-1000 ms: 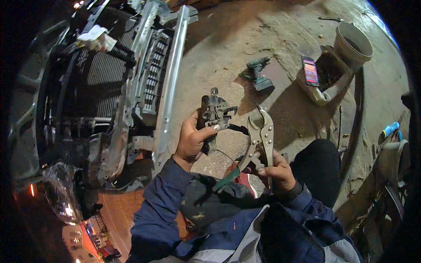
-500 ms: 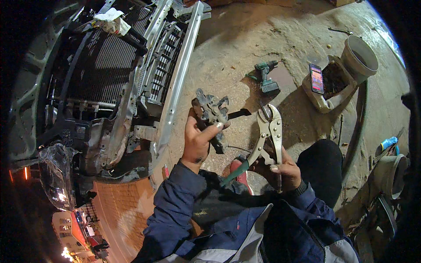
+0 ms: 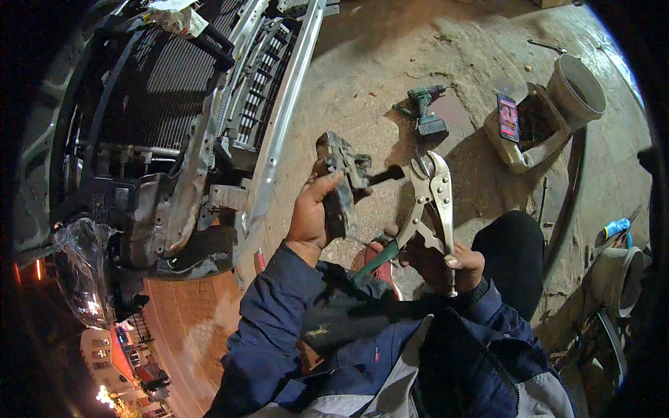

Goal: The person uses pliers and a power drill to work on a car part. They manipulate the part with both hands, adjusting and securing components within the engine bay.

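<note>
My left hand (image 3: pixel 309 214) is closed around a grimy metal car hood latch (image 3: pixel 341 164), thumb along its near side. The latch is turned partly edge-on, with a dark lever (image 3: pixel 388 174) sticking out to the right. My right hand (image 3: pixel 461 268) grips silver locking pliers (image 3: pixel 440 191) by one handle, near the adjusting screw. Their other handle, with a green grip (image 3: pixel 376 261), slants down to the left. The plier jaws point up and stand apart, close to the lever's tip; I cannot tell whether they touch. Some right-hand fingers are hidden behind the pliers.
The stripped car front with its radiator (image 3: pixel 178 83) and a silver crossbeam (image 3: pixel 289 104) stands at left. On the floor lies a green cordless drill (image 3: pixel 425 111). A phone (image 3: pixel 508 117) rests on a cut container (image 3: pixel 519 159) beside a bucket (image 3: pixel 577 90). A wrench (image 3: pixel 547 46) lies beyond.
My left hand has rotated the latch from its broad face to a more edge-on pose. The pliers have shifted slightly, still in my right hand.
</note>
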`<state>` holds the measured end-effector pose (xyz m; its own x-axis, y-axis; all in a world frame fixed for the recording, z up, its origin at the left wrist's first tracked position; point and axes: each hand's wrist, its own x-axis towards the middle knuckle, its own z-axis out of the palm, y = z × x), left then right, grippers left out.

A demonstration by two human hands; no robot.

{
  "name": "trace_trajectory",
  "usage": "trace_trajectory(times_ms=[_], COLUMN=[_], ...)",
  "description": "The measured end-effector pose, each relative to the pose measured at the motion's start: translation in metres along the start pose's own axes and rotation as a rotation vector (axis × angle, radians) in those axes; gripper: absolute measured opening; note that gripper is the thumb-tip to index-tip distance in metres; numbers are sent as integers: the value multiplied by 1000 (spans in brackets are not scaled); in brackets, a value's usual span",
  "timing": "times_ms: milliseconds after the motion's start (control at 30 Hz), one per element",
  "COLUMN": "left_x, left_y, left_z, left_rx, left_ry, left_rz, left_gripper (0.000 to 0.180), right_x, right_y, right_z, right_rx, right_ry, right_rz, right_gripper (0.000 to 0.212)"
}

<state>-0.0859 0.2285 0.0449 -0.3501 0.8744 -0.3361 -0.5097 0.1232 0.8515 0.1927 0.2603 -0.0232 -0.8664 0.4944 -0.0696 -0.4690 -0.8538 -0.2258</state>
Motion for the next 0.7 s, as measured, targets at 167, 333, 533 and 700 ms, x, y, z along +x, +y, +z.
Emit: trace_trajectory(times_ms=[167, 333, 533, 700], left_x=[15, 20, 17, 20], left_y=[-4, -2, -6, -1], left_z=[-13, -15, -9, -12], left_rx=[-193, -128, -66, -18], left_ry=[-24, 112, 146, 414], left_rz=[135, 163, 221, 134], left_gripper=[32, 16, 13, 21], right_x=[-1, 3, -4, -7], right_y=[3, 3, 2, 5], right_z=[-1, -7, -16, -21], right_rx=[-100, -120, -277, -407], right_ry=[-14, -67, 56, 22], right_rz=[52, 102, 208, 200], right_gripper=[123, 123, 121, 120])
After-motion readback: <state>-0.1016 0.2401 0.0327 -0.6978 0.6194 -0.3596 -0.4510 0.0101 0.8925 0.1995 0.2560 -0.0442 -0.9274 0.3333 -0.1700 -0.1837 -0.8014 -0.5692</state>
